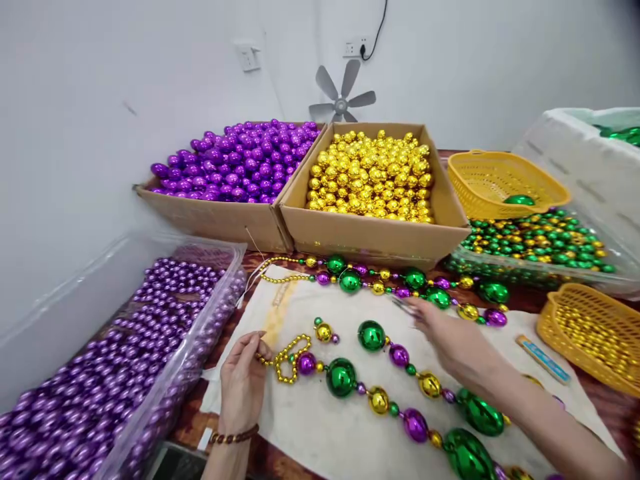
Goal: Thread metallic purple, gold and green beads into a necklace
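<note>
My left hand (pixel 245 373) is closed, its thumb and fingers pinching the end of a string of small gold beads (pixel 286 363). That string belongs to a bead necklace with large green, purple and gold beads (pixel 341 377), which runs across the white cloth (pixel 310 427) toward the lower right. Over the cloth, my right hand (pixel 440 327) is closed around a small pointed metal tool (pixel 404 307); its exact kind is unclear. Below that hand lies a second row of large beads (pixel 371 335). A short piece with a gold bead (pixel 324 332) rests between the two hands.
Another bead necklace (pixel 350 281) lies along the cloth's far edge. Behind stand boxes of purple beads (pixel 210 217) and gold beads (pixel 360 235). A clear bin (pixel 165 393) of purple beads is at left. Yellow baskets (pixel 505 170) and a blue-labelled strip (pixel 543 360) are at right.
</note>
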`<act>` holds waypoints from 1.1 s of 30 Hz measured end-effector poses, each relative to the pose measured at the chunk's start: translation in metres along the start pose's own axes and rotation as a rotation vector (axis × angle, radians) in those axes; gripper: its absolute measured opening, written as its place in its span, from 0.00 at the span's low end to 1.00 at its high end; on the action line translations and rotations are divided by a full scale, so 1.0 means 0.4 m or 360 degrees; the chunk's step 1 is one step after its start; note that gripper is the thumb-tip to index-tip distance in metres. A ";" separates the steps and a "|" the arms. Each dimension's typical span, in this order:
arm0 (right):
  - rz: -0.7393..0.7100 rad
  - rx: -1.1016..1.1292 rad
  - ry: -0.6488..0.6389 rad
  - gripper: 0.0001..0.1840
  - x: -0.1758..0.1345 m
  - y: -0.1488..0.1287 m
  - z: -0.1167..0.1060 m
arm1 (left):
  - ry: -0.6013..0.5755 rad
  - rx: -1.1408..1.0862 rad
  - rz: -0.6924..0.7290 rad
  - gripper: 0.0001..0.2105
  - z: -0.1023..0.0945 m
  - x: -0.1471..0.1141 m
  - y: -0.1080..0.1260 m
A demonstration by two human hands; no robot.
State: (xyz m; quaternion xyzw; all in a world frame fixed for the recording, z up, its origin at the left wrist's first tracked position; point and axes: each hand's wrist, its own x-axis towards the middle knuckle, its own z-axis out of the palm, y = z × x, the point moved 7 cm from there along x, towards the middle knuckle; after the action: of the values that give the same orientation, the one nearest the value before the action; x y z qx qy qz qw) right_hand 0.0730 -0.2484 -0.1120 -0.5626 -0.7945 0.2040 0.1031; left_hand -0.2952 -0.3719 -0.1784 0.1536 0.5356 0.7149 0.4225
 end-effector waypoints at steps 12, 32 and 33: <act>-0.1116 -0.0471 -0.0347 0.14 0.269 -0.476 0.239 | 0.0071 -0.0069 -0.0065 0.10 -0.034 -0.001 -0.007; -0.1340 -0.0277 -0.0409 0.13 0.318 -0.568 0.343 | 0.0023 -0.0092 -0.0087 0.05 -0.032 -0.018 -0.012; -0.1328 -0.0257 -0.0411 0.13 0.317 -0.570 0.345 | 0.0024 -0.0088 -0.0091 0.05 -0.032 -0.019 -0.013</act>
State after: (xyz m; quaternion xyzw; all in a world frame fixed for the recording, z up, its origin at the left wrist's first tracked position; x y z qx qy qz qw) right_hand -0.2194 -0.2230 -0.1435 -0.1698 -0.9733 0.1509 0.0322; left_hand -0.2971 -0.3855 -0.1863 0.1210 0.5230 0.7182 0.4427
